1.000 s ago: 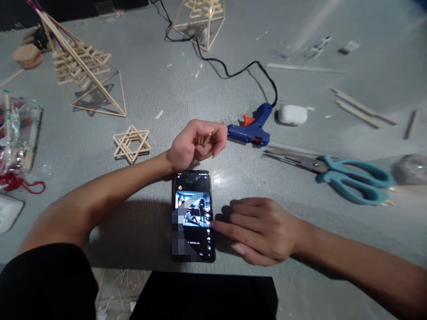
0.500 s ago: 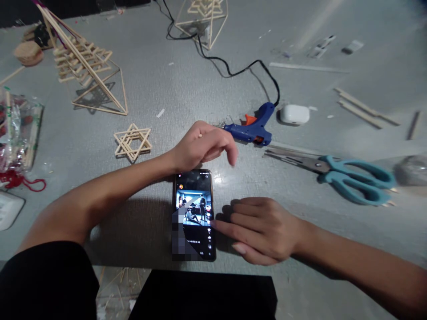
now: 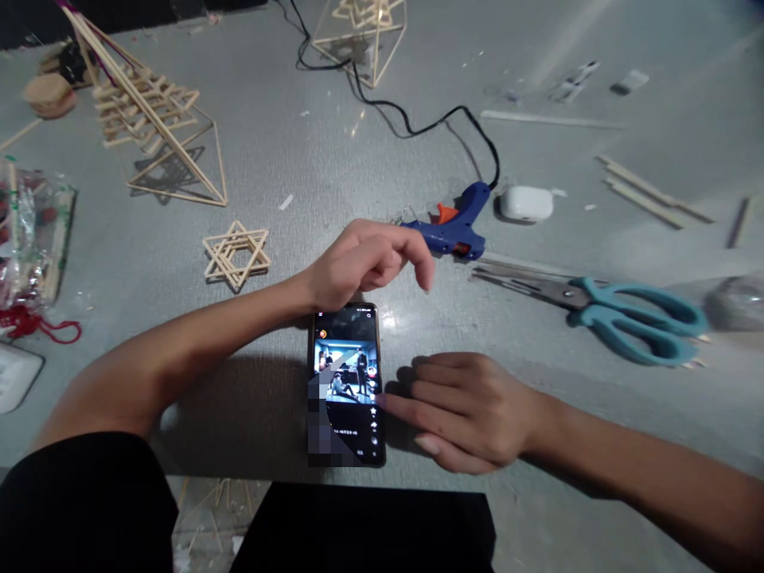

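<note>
A lit smartphone (image 3: 346,414) lies flat near the table's front edge, a picture of several people on its screen; part of it is blurred out by pixel blocks. My right hand (image 3: 462,410) rests to its right, index finger stretched to the screen's right edge, the other fingers loosely bent and holding nothing. Just beyond the phone's top edge is my left hand (image 3: 376,259), its index finger reaching out and bent down, the others loosely curled. I see nothing held there. Behind it lies a blue hot glue gun (image 3: 450,235) with an orange trigger, its nozzle partly hidden.
Teal-handled scissors (image 3: 633,314) and a white earbud case (image 3: 526,204) lie on the right. A wooden-stick star (image 3: 237,256) sits left, with a stick frame (image 3: 161,119) behind it. A black cord (image 3: 411,127) crosses the back. Plastic-wrapped sticks (image 3: 36,231) lie far left.
My left hand has shifted slightly to the right, its index finger reaching a little further. My right hand and the phone stay where they were.
</note>
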Motion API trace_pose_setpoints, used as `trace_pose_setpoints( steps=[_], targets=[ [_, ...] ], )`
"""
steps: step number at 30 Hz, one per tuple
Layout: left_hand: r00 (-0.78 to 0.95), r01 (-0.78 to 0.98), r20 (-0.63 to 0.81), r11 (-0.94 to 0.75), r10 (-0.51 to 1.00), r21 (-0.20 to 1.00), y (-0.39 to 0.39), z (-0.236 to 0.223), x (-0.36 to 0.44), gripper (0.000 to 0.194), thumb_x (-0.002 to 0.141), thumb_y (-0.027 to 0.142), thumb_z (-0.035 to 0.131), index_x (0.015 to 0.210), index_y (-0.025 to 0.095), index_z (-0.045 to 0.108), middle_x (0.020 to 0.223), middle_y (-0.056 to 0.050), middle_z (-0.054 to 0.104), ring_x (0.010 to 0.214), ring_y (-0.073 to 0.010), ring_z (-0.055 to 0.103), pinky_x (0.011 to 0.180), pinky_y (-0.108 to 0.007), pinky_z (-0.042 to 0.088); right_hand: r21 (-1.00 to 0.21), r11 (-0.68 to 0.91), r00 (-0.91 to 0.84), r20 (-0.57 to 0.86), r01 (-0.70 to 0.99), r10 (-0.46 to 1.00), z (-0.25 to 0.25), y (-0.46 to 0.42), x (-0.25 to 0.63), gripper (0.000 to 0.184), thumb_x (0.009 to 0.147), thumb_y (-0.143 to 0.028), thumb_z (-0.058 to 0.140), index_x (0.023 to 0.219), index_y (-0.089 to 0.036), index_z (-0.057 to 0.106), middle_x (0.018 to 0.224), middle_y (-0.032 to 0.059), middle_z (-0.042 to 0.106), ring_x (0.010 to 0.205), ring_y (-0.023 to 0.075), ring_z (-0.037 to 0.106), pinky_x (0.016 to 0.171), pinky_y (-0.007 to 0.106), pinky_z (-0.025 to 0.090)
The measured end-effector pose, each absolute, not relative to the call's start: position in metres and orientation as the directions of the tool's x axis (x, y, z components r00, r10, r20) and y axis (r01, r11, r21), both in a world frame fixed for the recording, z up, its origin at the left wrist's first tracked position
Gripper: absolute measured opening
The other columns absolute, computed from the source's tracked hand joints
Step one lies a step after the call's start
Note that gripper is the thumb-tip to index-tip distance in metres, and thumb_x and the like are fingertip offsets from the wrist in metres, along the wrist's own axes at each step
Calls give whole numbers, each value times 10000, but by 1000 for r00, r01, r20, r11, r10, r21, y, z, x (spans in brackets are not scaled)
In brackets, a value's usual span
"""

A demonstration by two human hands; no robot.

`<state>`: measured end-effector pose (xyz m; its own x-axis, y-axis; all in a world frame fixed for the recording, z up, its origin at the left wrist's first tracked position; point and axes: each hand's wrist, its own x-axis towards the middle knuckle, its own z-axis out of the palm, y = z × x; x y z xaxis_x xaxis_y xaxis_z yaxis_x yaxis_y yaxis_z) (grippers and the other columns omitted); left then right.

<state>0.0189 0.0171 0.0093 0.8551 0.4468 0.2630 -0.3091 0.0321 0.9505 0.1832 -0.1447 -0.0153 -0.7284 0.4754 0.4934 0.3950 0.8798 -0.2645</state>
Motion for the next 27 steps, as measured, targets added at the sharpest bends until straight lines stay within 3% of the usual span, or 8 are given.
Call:
trace_pose_setpoints(
  steps=[9, 21, 27],
  targets=[
    [871, -272, 205, 90, 446, 958, 19, 7, 18, 240, 850, 261, 529, 659, 158, 632, 432, 69, 315, 385, -66, 220, 427, -277, 140, -250, 880, -723, 502, 404, 475, -14, -145, 182, 342, 1032, -276, 377, 1175, -97, 631, 678, 6, 618, 569, 177, 548, 534, 324, 482],
    [893, -230, 127, 194, 433, 954, 20, 9, 20, 167, 831, 257, 550, 718, 155, 618, 492, 75, 337, 417, -60, 203, 416, -258, 137, -266, 877, -737, 475, 400, 480, -15, -144, 182, 352, 1045, -281, 379, 1198, -93, 633, 693, 10, 627, 568, 177, 547, 530, 326, 462],
    [837, -238, 195, 19, 512, 971, 13, 15, 20, 256, 827, 242, 702, 661, 165, 523, 551, 86, 383, 460, -29, 299, 451, -228, 196, -261, 879, -731, 489, 399, 476, -14, -145, 183, 362, 1039, -277, 377, 1193, -78, 638, 692, 12, 619, 564, 178, 537, 536, 329, 459]
  ],
)
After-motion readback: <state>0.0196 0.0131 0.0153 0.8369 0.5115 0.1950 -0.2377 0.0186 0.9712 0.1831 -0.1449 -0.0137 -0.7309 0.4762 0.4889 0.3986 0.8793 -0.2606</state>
